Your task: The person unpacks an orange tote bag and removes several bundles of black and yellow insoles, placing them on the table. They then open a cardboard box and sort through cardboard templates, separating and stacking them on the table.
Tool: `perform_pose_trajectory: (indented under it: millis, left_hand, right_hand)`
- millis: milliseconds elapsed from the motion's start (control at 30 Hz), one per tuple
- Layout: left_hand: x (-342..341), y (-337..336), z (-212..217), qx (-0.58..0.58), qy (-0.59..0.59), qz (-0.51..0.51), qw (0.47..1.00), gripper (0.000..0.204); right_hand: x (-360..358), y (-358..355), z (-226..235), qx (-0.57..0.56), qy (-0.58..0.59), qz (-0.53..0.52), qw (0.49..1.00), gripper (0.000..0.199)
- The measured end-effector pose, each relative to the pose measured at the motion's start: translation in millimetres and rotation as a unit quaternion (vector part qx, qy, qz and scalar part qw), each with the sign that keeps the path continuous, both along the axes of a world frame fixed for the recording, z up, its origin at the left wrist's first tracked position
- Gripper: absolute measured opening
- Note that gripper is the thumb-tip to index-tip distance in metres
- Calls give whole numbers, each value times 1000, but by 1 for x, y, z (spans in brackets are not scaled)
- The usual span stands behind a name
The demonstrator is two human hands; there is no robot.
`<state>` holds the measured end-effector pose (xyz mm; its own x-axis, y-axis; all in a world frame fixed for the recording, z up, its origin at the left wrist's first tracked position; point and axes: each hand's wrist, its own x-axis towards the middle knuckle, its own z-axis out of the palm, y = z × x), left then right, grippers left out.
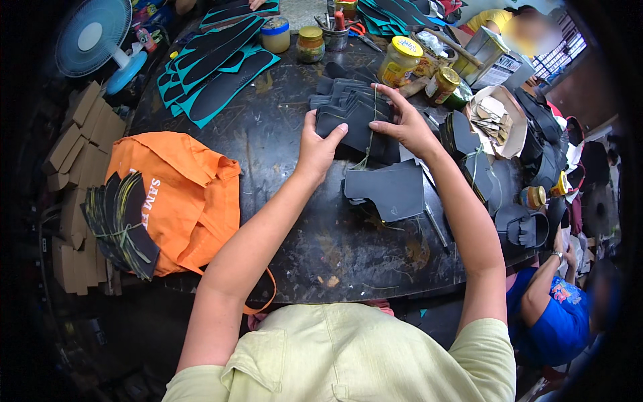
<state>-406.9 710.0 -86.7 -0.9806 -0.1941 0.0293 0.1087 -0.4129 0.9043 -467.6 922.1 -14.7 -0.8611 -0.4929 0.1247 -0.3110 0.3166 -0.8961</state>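
Both of my hands hold a stack of dark grey cut shoe pieces over the middle of the table. My left hand is closed on its left side, thumb on top. My right hand grips the right side, thumb on the top piece and index finger at the far edge. A thin pale-green string runs across the stack beside the right thumb and trails off its near edge. Just nearer lies another pile of dark cut pieces, beside a slim silver pen-like tool.
An orange cloth bag and a tied bundle lie left. Black-and-teal sheets, jars and a tool cup stand far. Tied stacks and a box of scraps sit right. A person in blue works nearby.
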Motion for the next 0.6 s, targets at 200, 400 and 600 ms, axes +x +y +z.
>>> perform_pose_trajectory:
  millis: [200,400,600]
  left_hand:
    - [10,-45,10,-368,110,37,923,57]
    - [25,-54,20,-587,280,-74,756,63]
    - [15,-51,1,-621,273,-66,732,42]
  right_hand:
    - [1,34,4,123,58,-4,991,79]
    - [25,64,-9,162,-2,-136,977,84]
    - [18,59,-25,126,-106,-119,979,76]
